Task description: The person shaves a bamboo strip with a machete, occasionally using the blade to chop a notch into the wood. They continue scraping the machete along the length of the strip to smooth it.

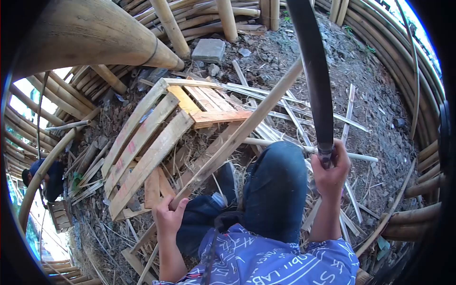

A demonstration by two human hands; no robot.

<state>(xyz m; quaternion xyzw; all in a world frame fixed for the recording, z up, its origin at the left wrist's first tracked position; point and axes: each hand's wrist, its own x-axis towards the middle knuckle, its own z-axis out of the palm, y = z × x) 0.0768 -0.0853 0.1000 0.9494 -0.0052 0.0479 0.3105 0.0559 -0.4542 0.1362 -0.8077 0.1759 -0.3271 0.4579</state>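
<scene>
My right hand (331, 171) is wrapped round the handle of a machete (318, 85), whose long dark blade points up and away from me. My left hand (168, 216) grips the near end of a long split bamboo strip (237, 135). The strip slants up to the right across my view, its far end meeting the edge of the blade in this view. Behind it a slatted wooden crate (147, 142) lies tilted on the ground, left of my bent knee (280, 180).
Thin bamboo strips (285, 109) lie scattered on the dirt. A grey block (209, 50) sits near the stacked bamboo poles at the back. A thick bamboo pole (104, 33) juts in at upper left. Another person (53, 175) is at far left, beside a small crate (60, 214).
</scene>
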